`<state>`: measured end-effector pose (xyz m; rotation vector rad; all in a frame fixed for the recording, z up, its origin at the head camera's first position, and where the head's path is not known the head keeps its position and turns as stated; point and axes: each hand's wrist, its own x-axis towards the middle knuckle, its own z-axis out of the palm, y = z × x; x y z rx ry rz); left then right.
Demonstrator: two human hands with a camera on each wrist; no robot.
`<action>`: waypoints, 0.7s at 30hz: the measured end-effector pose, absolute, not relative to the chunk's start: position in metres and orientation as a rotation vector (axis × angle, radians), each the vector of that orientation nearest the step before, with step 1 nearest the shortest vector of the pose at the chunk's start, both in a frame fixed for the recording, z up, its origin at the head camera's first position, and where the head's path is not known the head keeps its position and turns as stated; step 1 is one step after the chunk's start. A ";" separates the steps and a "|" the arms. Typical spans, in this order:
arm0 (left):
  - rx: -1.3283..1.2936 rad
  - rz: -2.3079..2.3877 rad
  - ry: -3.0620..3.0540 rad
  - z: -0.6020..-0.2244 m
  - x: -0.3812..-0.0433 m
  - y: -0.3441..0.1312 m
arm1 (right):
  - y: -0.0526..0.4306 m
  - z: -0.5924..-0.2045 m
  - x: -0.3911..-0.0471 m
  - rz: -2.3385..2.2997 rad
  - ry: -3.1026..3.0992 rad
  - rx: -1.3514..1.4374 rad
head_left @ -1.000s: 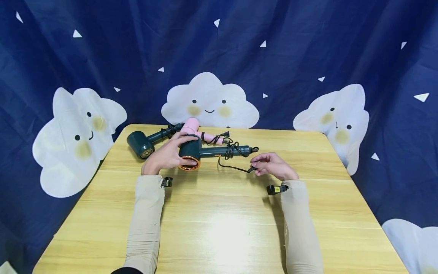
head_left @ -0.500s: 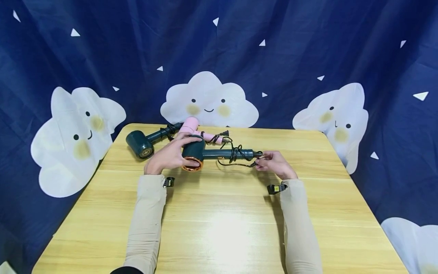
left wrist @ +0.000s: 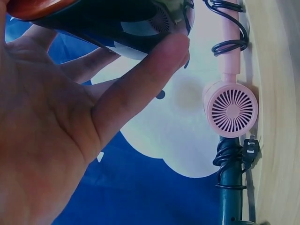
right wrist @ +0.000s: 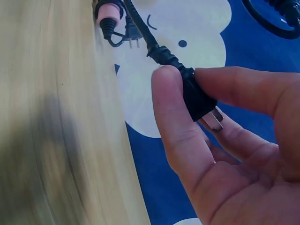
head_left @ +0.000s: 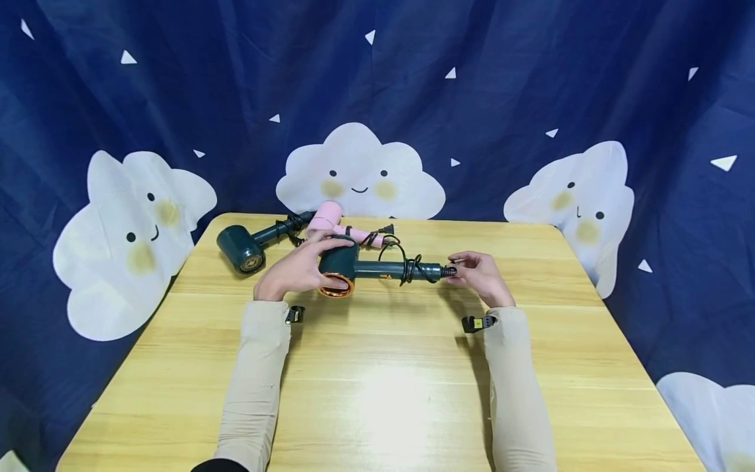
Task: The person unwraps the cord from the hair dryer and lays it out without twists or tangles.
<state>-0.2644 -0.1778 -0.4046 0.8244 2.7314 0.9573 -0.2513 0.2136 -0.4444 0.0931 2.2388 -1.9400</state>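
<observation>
In the head view my left hand [head_left: 293,269] grips the barrel of a dark green hair dryer [head_left: 377,269], thumb by its copper-coloured front ring and fingers over the far end. The dryer is held sideways, handle pointing right, with black cord [head_left: 411,269] wound round the handle. My right hand [head_left: 479,276] is at the handle's tip. Seen from the right wrist, it pinches a black two-pin plug [right wrist: 197,96] between thumb and fingers, the metal prongs facing the palm. From the left wrist, the dryer's dark glossy barrel [left wrist: 108,23] lies across the fingers.
Behind the held dryer lies a pink hair dryer [head_left: 361,235] with its cord wrapped round the handle. Left of it rests a second dark green hair dryer [head_left: 240,249]. The wooden table [head_left: 377,367] ends against a blue curtain [head_left: 483,111] printed with clouds.
The held dryer has shifted slightly right and nearer. My right hand has brought the plug up to the handle's tip; the cord that hung below the handle now loops above it.
</observation>
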 end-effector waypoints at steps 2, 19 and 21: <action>0.830 0.962 2.731 -0.404 -0.264 -0.177 | 0.214 -0.444 -0.251 -1.943 2.271 0.109; 0.876 0.914 2.743 -0.408 -0.267 -0.172 | 0.208 -0.426 -0.248 -2.457 2.078 0.009; 0.872 0.905 2.745 -0.408 -0.267 -0.172 | 0.207 -0.423 -0.247 -2.511 2.043 -0.021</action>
